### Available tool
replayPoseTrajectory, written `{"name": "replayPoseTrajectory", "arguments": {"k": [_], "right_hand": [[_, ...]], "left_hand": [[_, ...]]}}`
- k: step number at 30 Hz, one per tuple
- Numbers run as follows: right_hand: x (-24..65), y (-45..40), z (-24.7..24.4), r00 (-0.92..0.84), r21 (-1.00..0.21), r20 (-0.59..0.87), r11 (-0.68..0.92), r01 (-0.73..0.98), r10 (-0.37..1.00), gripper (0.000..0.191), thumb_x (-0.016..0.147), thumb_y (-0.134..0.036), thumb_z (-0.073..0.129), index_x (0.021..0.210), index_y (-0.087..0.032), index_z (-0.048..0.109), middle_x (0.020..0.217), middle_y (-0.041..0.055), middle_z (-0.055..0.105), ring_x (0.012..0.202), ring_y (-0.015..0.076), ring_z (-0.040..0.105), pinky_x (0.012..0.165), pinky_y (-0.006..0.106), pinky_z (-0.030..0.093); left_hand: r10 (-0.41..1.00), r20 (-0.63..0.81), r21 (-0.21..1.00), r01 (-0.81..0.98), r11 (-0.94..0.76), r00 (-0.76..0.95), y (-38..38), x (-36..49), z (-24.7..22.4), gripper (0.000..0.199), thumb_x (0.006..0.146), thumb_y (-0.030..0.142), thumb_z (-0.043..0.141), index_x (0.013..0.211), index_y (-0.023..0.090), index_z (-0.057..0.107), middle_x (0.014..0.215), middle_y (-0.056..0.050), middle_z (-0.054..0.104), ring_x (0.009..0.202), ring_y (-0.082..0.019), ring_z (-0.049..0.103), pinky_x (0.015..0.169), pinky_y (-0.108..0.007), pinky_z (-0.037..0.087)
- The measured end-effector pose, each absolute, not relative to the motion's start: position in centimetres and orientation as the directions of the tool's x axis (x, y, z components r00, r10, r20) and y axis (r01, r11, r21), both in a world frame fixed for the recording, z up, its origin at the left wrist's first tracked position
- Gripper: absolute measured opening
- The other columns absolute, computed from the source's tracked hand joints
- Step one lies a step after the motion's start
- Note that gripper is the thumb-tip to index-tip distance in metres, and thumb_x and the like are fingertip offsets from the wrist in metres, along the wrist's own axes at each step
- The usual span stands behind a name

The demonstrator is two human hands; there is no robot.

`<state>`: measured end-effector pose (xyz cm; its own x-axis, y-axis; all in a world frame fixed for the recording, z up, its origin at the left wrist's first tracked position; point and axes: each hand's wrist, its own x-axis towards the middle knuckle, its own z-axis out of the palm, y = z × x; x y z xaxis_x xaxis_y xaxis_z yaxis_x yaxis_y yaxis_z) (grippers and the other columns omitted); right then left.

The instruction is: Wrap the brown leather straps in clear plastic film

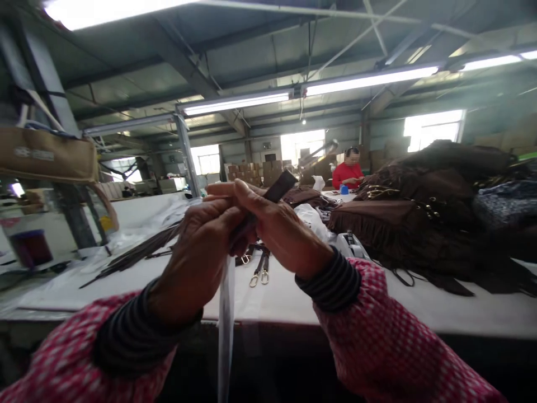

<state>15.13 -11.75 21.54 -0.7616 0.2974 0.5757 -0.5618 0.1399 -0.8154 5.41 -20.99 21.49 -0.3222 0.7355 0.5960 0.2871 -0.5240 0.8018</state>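
Both of my hands are raised close together above the table, closed around a dark brown strap (282,186). Its upper end sticks out past my right hand (279,224), where a shiny metal clasp (318,155) shows blurred. My left hand (199,240) grips the strap lower down; its fingers partly hide behind the right hand's. A narrow strip of clear plastic (226,330) hangs below the hands. On the table beneath lie more dark straps (262,263) with gold-coloured clasps.
The white table (277,305) bears a large heap of brown fringed pieces (386,218) on the right and a bundle of long dark strips (138,246) on the left. A tan bag (46,154) hangs at far left. Across the table sits a person in red (347,174).
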Motion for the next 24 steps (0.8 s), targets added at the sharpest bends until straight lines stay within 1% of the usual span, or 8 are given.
{"name": "replayPoseTrajectory", "arguments": {"k": [2,4,7,9,11,14,18,24], "right_hand": [[15.0,-11.2,22.4,-0.762,-0.816,0.566,0.087,-0.571,0.313,0.040,0.095,-0.057,0.066,0.116,-0.025,0.076,0.090,0.0026,0.071,0.074,0.0163,0.063,0.065,0.029,0.053],[15.2,-10.2,22.2,-0.727,-0.809,0.552,0.052,-0.585,0.407,0.034,0.088,-0.053,0.075,0.105,-0.024,0.079,0.096,0.0023,0.070,0.079,0.0140,0.060,0.063,0.025,0.050],[16.2,-8.7,21.2,-0.637,-0.801,0.533,0.088,-0.593,0.557,0.031,0.080,-0.047,0.084,0.083,-0.018,0.075,0.073,-0.0021,0.059,0.057,0.0072,0.043,0.045,0.020,0.028],[16.9,-7.9,21.0,-0.597,-0.792,0.543,0.125,-0.597,0.590,0.032,0.079,-0.044,0.085,0.074,-0.016,0.069,0.059,-0.0070,0.044,0.048,0.0053,0.028,0.041,0.022,0.014],[17.4,-7.2,21.4,-0.557,-0.769,0.574,0.162,-0.618,0.601,0.030,0.077,-0.037,0.087,0.071,-0.017,0.066,0.054,-0.0096,0.036,0.046,0.0046,0.021,0.041,0.023,0.009],[17.6,-6.5,23.4,-0.480,-0.737,0.628,0.271,-0.619,0.613,0.027,0.073,-0.028,0.088,0.068,-0.017,0.064,0.053,-0.0086,0.042,0.044,0.0039,0.025,0.041,0.022,0.011],[17.2,-5.8,26.8,-0.475,-0.742,0.664,0.428,-0.516,0.577,0.028,0.076,-0.025,0.084,0.063,-0.016,0.061,0.052,-0.0049,0.049,0.043,0.0043,0.032,0.040,0.022,0.015],[17.2,-5.1,29.9,-0.590,-0.733,0.678,0.452,-0.507,0.438,0.023,0.076,-0.023,0.083,0.067,-0.016,0.064,0.055,-0.0050,0.050,0.045,0.0054,0.037,0.041,0.022,0.024]], "left_hand": [[0.697,0.625,0.780,0.242,-0.577,-0.352,-20.0,5.4,22.5,0.023,0.088,0.025,0.068,0.067,0.016,0.065,0.062,0.002,0.053,0.052,-0.007,0.041,0.046,-0.016,0.035],[0.654,0.643,0.765,0.285,-0.578,-0.400,-19.3,5.0,22.4,0.028,0.088,0.029,0.070,0.065,0.016,0.062,0.058,0.003,0.049,0.050,-0.007,0.038,0.045,-0.016,0.031],[0.622,0.646,0.763,0.357,-0.538,-0.443,-18.8,3.9,21.0,0.036,0.089,0.034,0.070,0.061,0.017,0.056,0.055,0.005,0.045,0.049,-0.007,0.038,0.045,-0.018,0.028],[0.618,0.642,0.767,0.370,-0.525,-0.454,-18.6,3.4,20.1,0.039,0.091,0.034,0.068,0.060,0.017,0.053,0.054,0.005,0.045,0.049,-0.007,0.038,0.045,-0.017,0.028],[0.622,0.644,0.765,0.360,-0.534,-0.446,-18.4,3.4,19.6,0.041,0.093,0.034,0.066,0.059,0.017,0.052,0.053,0.005,0.046,0.048,-0.006,0.038,0.044,-0.017,0.027],[0.674,0.628,0.778,0.306,-0.548,-0.390,-17.9,3.8,20.3,0.039,0.095,0.032,0.063,0.060,0.016,0.056,0.053,0.002,0.056,0.044,-0.007,0.044,0.043,-0.018,0.032],[0.774,0.519,0.850,0.122,-0.512,-0.364,-16.7,4.6,22.9,0.028,0.097,0.028,0.061,0.073,0.013,0.068,0.062,-0.003,0.069,0.049,-0.011,0.062,0.049,-0.020,0.047],[0.780,0.504,0.834,-0.027,-0.552,-0.372,-15.3,5.3,25.9,0.025,0.098,0.024,0.059,0.079,0.013,0.070,0.059,-0.003,0.070,0.049,-0.012,0.065,0.046,-0.019,0.045]]}}
